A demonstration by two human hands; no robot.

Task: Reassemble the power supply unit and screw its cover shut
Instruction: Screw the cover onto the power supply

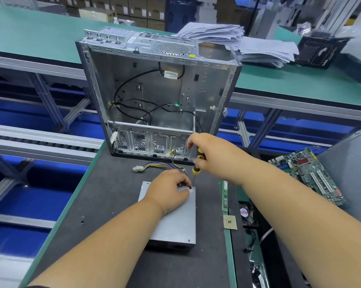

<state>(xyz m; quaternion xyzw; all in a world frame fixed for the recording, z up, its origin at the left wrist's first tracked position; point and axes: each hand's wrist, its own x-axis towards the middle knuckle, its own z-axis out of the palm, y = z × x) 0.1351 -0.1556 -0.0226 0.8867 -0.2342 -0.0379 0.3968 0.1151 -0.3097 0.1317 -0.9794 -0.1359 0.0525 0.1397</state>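
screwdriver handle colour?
Yellow and black, on the screwdriver in the right hand; head view.

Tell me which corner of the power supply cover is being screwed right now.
The far right corner of the cover: the screwdriver tip sits there, with the left hand steadying the screw. The near right corner already shows a screw.

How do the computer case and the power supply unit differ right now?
The computer case stands upright with its side open, inside and black cables showing; the power supply unit lies flat with its cover on. The case is far larger. No hand touches the case; the left hand rests on the unit. Both are grey metal boxes.
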